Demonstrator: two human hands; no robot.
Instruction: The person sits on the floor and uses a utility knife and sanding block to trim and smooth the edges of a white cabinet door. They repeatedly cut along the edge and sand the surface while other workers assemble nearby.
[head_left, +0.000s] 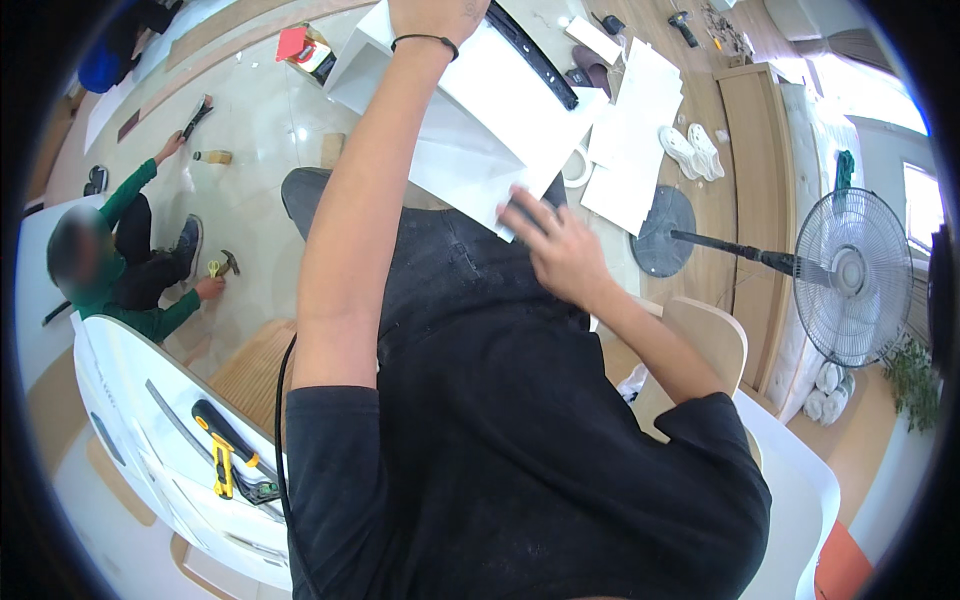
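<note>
A white box-like piece of furniture (455, 150), perhaps a drawer, rests tilted across my thighs. A long black metal rail (535, 55) lies along its upper white panel. My left arm reaches over the box to the top of the view. My left hand (435, 15) is cut off there at the wrist, so its fingers are hidden. Beside the box's near right corner is my right hand (565, 250), its fingers stretched, apart and smeared by motion. Nothing shows in it; whether the fingertips touch the panel I cannot tell.
At the left a person (120, 260) sits on the floor with a hammer (230, 262) by one hand. A white table (130, 400) holds a yellow-and-black cutter (222, 465). White panels (635, 140), white clogs (692, 152) and a standing fan (850, 275) are at the right.
</note>
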